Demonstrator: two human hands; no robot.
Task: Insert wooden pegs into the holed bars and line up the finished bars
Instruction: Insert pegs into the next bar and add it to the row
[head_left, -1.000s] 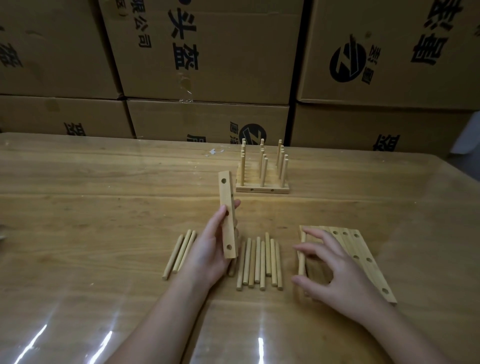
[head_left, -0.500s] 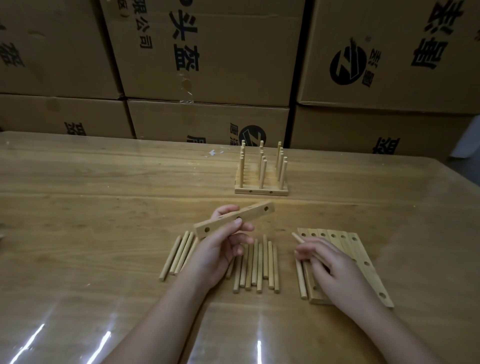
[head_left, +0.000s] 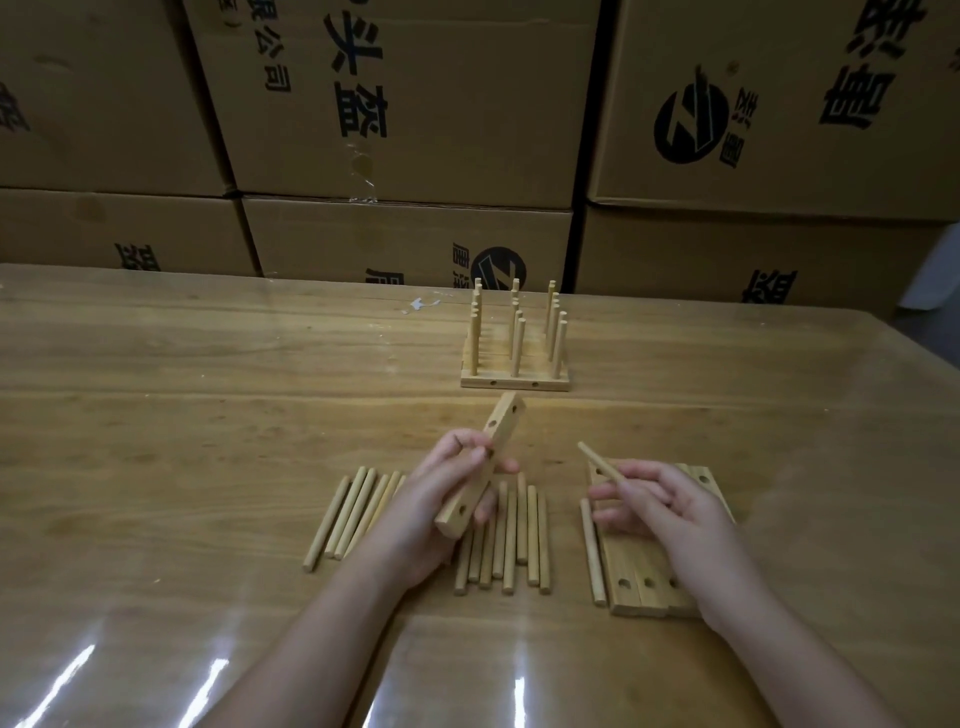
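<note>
My left hand grips a holed wooden bar, tilted with its far end raised toward the upper right. My right hand pinches one wooden peg whose tip points up and left, a short gap from the bar. Loose pegs lie in two groups on the table, one left of my left hand and one between my hands. A single peg lies beside a flat stack of empty holed bars, partly under my right hand. Finished bars with upright pegs stand lined up farther back.
The wooden table carries a glossy transparent cover with light glare near its front edge. Stacked cardboard boxes form a wall right behind the table. A small white scrap lies near the back edge.
My left hand turned the bar from nearly level to steeply tilted. My right hand lifted a peg off the stack of bars and brought it up toward the bar.
</note>
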